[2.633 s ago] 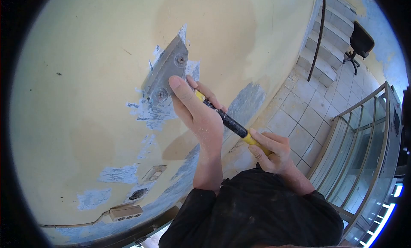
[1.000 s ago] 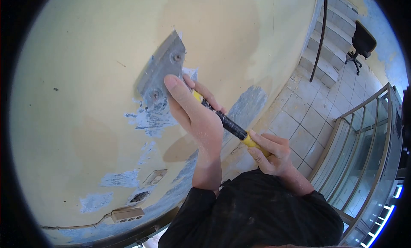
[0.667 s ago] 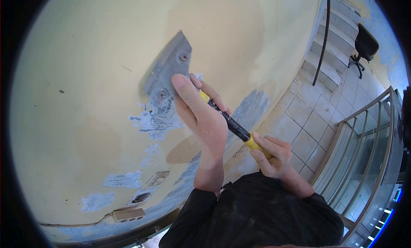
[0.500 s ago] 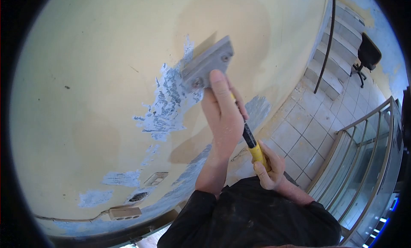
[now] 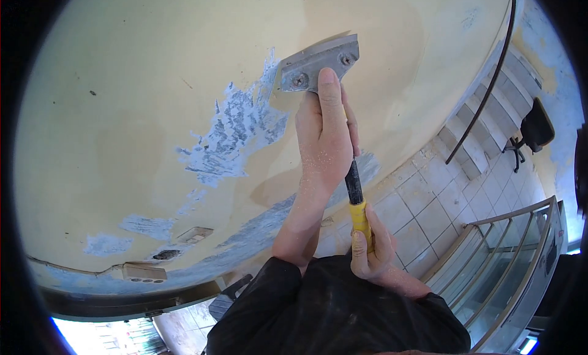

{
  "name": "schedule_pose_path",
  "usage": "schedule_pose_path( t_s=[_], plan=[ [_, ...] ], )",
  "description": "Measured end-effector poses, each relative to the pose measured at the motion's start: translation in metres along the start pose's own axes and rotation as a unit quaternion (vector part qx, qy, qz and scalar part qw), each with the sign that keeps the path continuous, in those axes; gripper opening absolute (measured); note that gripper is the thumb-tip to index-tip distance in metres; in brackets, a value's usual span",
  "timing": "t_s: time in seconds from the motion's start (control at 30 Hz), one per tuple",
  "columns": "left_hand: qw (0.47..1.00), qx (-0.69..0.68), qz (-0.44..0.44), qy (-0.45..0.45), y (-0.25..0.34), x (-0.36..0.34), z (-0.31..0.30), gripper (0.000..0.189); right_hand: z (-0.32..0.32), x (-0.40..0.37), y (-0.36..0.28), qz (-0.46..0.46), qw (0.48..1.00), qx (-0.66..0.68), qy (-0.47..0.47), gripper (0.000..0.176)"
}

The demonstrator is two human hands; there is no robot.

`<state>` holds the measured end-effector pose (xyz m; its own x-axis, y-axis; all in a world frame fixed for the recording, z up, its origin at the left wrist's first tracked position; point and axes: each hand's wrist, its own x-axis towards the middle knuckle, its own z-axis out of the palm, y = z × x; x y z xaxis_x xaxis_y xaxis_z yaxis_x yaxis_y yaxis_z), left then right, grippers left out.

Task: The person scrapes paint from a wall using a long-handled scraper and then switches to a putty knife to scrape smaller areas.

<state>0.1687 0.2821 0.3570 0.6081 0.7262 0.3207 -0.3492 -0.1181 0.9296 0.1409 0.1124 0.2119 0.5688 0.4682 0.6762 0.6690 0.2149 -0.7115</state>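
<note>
A wide metal scraper [image 5: 318,64] with two screws in its head is held up against the yellow painted wall [image 5: 153,61]. My left hand [image 5: 327,131] is closed around its neck, just below the head, with the thumb pressed flat on the metal. Pale dust specks cover that wrist. Lower down, my right hand [image 5: 375,245] grips the yellow end of the black and yellow handle [image 5: 355,192]. To the left of the scraper head is a bare blue-grey patch [image 5: 236,131] with ragged edges, where the paint is gone.
Low on the wall are a socket block [image 5: 144,272], a cable and a hole [image 5: 165,255]. Smaller stripped patches [image 5: 147,226] lie nearby. On the right stand a glass-sided cabinet [image 5: 502,257], steps [image 5: 478,134], a dark pole [image 5: 490,85] and an office chair [image 5: 536,125].
The scraper and both hands have shifted; the head now sits to the right of the bare patch's top and is turned flatter. The view has also swung. Both hands keep their grip.
</note>
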Motion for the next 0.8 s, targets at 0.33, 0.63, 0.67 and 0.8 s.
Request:
schedule_pose_path(
  t_s=[0.33, 0.63, 0.67, 0.8],
  plan=[
    [1.0, 0.018, -0.01, -0.018, 0.012, 0.0, -0.009, 0.052, 0.011, 0.007, -0.034, -0.026, 0.999, -0.03, 0.02, 0.051],
    [0.998, -0.007, -0.037, -0.05, 0.016, -0.003, -0.016, 0.053, 0.025, -0.003, -0.062, 0.031, 0.996, -0.049, 0.075, 0.047],
    [0.998, -0.009, -0.044, -0.051, 0.016, -0.004, -0.016, 0.052, 0.027, -0.003, -0.064, 0.031, 0.995, -0.046, 0.082, 0.047],
    [0.996, -0.018, -0.051, -0.077, 0.018, -0.004, -0.021, 0.052, 0.033, -0.007, -0.075, 0.066, 0.993, -0.059, 0.082, 0.046]
  ],
)
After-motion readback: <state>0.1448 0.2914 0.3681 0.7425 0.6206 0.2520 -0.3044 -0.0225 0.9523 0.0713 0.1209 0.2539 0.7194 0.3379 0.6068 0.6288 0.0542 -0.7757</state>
